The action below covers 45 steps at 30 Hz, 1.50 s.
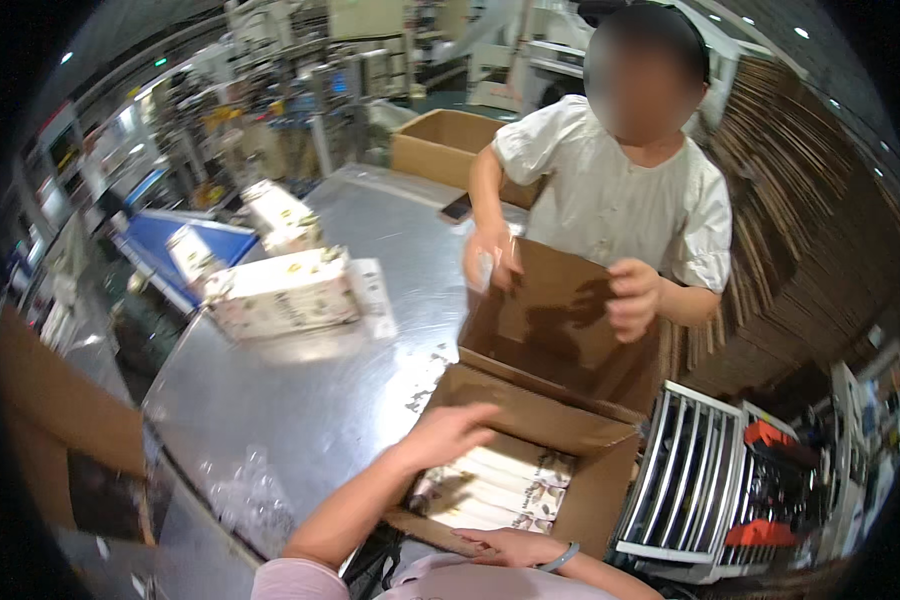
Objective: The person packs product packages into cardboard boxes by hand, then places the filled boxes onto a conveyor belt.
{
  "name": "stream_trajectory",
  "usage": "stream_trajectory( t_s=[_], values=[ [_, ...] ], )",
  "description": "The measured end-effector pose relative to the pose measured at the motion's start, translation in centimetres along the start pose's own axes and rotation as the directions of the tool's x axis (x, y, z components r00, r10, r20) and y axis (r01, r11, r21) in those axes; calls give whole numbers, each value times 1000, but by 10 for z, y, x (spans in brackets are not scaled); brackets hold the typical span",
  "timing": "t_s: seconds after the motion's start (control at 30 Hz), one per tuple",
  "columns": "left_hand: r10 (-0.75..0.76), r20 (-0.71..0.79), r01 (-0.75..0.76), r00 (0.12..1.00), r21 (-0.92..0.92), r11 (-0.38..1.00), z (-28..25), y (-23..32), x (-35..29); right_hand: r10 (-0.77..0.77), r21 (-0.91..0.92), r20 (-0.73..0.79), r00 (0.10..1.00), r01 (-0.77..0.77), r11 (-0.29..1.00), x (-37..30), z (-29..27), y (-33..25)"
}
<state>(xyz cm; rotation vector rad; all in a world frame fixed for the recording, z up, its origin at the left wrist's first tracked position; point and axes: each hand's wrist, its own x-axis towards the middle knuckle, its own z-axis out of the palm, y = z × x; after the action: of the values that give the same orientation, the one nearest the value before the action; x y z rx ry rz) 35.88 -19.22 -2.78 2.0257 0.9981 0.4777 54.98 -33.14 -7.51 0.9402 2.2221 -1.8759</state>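
Note:
An open cardboard box (pixel 597 480) stands right before me. Several white packs (pixel 500 490) with a floral print lie side by side in it. My left hand (pixel 452 435) is over the box's left side, fingers stretched out and holding nothing. Along the near side of the box lies my right hand (pixel 505 546), its fingers extended to the left beside the packs; nothing shows in it. A wristband (pixel 560 557) circles my right wrist. Behind my box is a second open cardboard box (pixel 545 310), with a co-worker's two hands (pixel 632 300) at its upper edges.
More floral packs (pixel 290 295) are grouped on the metal table (pixel 370 225), by a blue conveyor (pixel 195 243). Clear plastic (pixel 250 495) lies near the table's edge. A phone (pixel 457 208) and another carton (pixel 425 150) are farther back. Right: roller conveyor (pixel 678 470), stacked flat cardboard (pixel 780 190).

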Motion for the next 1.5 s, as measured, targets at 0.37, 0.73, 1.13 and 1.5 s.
stream_trajectory(
  t_s=[0.37, 0.73, 1.13, 1.5],
  values=[
    [-369, -871, 941, 323, 252, 228, -4, -169, -303, 95, -125, 166, 982, -75, 989, -29, -6, -18],
    [-96, -955, 872, 282, 213, 441, -35, -195, -321, 15, -162, -317, 948, -70, 984, -20, -34, -43],
    [-484, -489, 177, 726, -547, 818, -66, -45, -209, -357, -68, -589, 725, 395, 916, 67, -34, -107],
    [-306, -293, 207, 906, -324, 923, 45, -30, -145, 262, 671, -554, 790, 237, 703, 72, -35, -9]
  ],
)
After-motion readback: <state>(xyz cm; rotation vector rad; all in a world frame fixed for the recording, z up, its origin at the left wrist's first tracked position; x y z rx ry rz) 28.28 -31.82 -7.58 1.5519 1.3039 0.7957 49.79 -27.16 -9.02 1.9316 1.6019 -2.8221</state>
